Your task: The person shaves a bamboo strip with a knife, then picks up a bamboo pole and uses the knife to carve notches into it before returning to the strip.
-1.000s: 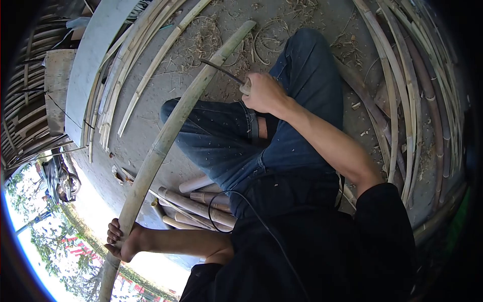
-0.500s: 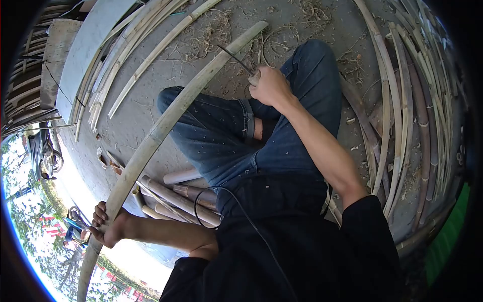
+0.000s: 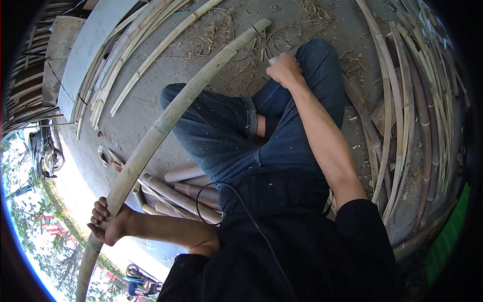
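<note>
A long, pale green bamboo pole (image 3: 160, 127) lies slantwise across my left knee, from the lower left to the top centre. My left hand (image 3: 110, 221) is wrapped round its lower part. My right hand (image 3: 286, 69) is closed on the handle of a knife (image 3: 268, 52), which is mostly hidden in my fingers. The knife's thin dark blade reaches up to the pole's far end, its tip lying across the bamboo there. A node ring shows midway along the pole.
I sit cross-legged on a grey floor. Split bamboo strips (image 3: 151, 63) lie at the upper left, more bamboo lengths (image 3: 397, 121) on the right. Short bamboo pieces (image 3: 188, 196) lie by my left hip. Shavings (image 3: 216, 32) are scattered ahead. A black cable (image 3: 251, 226) crosses my shirt.
My right hand has moved right and slightly up with the knife, its blade now nearer the pole's far end. My left hand keeps its grip at about the same place.
</note>
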The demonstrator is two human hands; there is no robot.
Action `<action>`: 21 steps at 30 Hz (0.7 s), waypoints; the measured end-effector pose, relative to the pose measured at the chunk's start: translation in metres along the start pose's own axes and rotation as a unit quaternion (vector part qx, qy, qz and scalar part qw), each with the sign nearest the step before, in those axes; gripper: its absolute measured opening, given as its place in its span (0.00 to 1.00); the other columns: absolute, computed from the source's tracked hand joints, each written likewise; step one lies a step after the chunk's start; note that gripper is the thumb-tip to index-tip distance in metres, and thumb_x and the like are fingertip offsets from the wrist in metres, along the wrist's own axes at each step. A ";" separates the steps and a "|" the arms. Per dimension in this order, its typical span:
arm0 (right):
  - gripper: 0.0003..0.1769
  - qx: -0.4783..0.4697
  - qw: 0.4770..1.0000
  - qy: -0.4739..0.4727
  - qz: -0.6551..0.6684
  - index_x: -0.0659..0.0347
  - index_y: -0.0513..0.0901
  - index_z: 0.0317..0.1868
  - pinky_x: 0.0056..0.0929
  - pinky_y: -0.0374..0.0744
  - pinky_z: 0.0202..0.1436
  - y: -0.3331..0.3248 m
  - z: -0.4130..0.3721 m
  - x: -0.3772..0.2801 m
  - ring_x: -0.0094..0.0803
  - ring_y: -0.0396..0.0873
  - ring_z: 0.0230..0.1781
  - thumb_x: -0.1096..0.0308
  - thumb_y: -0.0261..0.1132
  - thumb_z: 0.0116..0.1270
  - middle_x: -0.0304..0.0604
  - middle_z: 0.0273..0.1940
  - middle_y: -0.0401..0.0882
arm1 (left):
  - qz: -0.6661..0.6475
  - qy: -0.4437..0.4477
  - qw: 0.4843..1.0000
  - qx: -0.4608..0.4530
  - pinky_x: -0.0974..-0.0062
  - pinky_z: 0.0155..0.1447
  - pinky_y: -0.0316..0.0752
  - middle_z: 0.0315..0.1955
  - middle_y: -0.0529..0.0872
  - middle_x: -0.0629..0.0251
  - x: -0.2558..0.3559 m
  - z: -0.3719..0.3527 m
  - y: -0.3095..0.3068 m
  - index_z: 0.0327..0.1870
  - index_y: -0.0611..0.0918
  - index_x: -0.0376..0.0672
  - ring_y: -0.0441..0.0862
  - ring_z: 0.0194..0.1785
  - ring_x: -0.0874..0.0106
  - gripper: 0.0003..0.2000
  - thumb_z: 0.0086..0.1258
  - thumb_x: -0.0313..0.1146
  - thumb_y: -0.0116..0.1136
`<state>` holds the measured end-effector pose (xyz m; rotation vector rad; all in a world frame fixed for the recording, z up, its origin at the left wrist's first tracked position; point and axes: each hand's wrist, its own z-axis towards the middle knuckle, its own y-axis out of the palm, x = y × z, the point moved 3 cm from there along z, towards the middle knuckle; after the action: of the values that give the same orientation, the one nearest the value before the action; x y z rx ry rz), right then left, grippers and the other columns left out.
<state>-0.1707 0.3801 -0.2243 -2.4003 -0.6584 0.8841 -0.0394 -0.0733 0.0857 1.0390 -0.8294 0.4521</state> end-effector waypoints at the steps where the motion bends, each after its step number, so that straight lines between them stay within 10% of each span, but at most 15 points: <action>1: 0.19 0.047 0.995 -0.085 -0.013 0.62 0.84 0.45 0.48 0.82 0.51 -0.004 -0.012 -0.012 0.55 0.85 0.46 0.61 0.71 0.55 0.58 0.40 0.86 | -0.010 0.008 1.000 0.000 0.68 0.30 0.60 0.17 0.62 0.69 0.001 -0.001 0.001 0.23 0.66 0.47 0.60 0.19 0.71 0.13 0.65 0.36 0.55; 4: 0.19 0.087 0.966 -0.245 0.003 0.63 0.83 0.43 0.51 0.81 0.50 0.014 -0.072 -0.045 0.58 0.84 0.45 0.61 0.72 0.55 0.59 0.40 0.86 | -0.017 0.004 1.000 -0.014 0.69 0.31 0.59 0.17 0.62 0.69 0.002 -0.001 0.000 0.22 0.66 0.47 0.60 0.19 0.71 0.13 0.65 0.36 0.55; 9: 0.17 0.013 1.000 -0.008 -0.006 0.60 0.88 0.46 0.45 0.82 0.56 -0.002 0.016 -0.015 0.49 0.85 0.53 0.63 0.72 0.57 0.53 0.49 0.87 | -0.002 0.006 1.000 -0.022 0.70 0.31 0.60 0.17 0.63 0.69 0.001 -0.004 0.001 0.23 0.67 0.47 0.60 0.20 0.71 0.13 0.67 0.36 0.54; 14: 0.26 0.045 0.980 -0.193 -0.005 0.64 0.84 0.54 0.46 0.81 0.58 -0.020 -0.046 -0.044 0.53 0.83 0.54 0.64 0.72 0.53 0.58 0.51 0.85 | -0.024 0.008 0.997 -0.072 0.71 0.32 0.60 0.18 0.62 0.70 -0.002 -0.004 -0.001 0.23 0.65 0.48 0.60 0.20 0.73 0.13 0.68 0.36 0.54; 21: 0.25 0.015 0.987 -0.145 -0.071 0.64 0.84 0.52 0.48 0.80 0.59 -0.024 -0.045 -0.044 0.56 0.83 0.53 0.64 0.72 0.52 0.60 0.48 0.85 | -0.040 0.009 0.981 -0.188 0.72 0.34 0.60 0.18 0.62 0.71 -0.003 0.000 0.010 0.22 0.65 0.50 0.60 0.21 0.75 0.13 0.68 0.34 0.52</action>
<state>-0.1755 0.3601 -0.1597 -2.1866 -0.9058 1.1849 -0.0483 -0.0684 0.0889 0.7138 -0.8157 0.2248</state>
